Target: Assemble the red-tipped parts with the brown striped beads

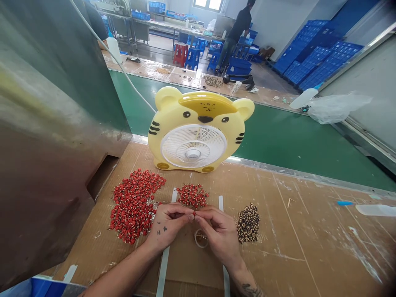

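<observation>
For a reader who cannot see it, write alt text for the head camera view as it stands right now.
The left hand and right hand pinch a tiny red piece over a cardboard-covered bench. Red pieces lie heaped at left, with a smaller heap ahead and dark-and-tan pieces at right; a yellow animal-faced fan stands behind.
</observation>
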Demonstrator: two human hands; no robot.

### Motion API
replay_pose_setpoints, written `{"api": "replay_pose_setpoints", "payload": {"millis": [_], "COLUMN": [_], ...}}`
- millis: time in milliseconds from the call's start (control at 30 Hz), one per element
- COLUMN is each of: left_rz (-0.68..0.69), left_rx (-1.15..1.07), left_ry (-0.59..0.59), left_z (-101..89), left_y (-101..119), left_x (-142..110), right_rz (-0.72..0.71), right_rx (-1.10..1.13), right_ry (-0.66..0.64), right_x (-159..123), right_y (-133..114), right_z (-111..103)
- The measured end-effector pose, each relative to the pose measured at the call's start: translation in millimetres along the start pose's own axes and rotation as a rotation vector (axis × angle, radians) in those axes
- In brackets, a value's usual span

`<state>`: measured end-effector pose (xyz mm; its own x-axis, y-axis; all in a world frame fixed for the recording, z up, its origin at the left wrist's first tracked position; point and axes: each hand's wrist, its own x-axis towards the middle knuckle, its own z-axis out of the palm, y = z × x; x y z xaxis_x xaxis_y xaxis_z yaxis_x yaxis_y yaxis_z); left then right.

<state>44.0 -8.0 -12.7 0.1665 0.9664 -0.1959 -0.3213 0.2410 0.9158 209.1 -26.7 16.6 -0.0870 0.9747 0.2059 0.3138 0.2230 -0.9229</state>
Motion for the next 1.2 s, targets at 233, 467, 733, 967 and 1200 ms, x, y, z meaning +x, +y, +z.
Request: {"api": "replay_pose_setpoints", "payload": {"millis": [233, 467, 733, 967, 1200], "left_rz": [0.082, 0.002, 0.369, 0.140, 0.098], "left_rx": [0.078, 0.078, 1.059, 1.662, 1.638], "left_ry": [-0.032, -0.192, -0.108, -0.201, -0.227], "left_z": [0.5, 3.9, -22.5, -50.3, -55.8], "left_y": [-1, 5, 39, 64, 60], "left_x": [3, 0, 3, -6, 2], "right_rz": [0.019, 0.103, 0.137, -0.021, 0.069], "right_rx": [-0.009, 0.007, -0.326, -0.460, -0.393], "right_ry": [-0.009, 0.032, -0.056, -0.077, -0.061], "right_x": [4, -1, 17, 29, 2], "right_y": [0, 8, 32, 40, 27], "right_z": [-2, -21, -55, -47, -72]}}
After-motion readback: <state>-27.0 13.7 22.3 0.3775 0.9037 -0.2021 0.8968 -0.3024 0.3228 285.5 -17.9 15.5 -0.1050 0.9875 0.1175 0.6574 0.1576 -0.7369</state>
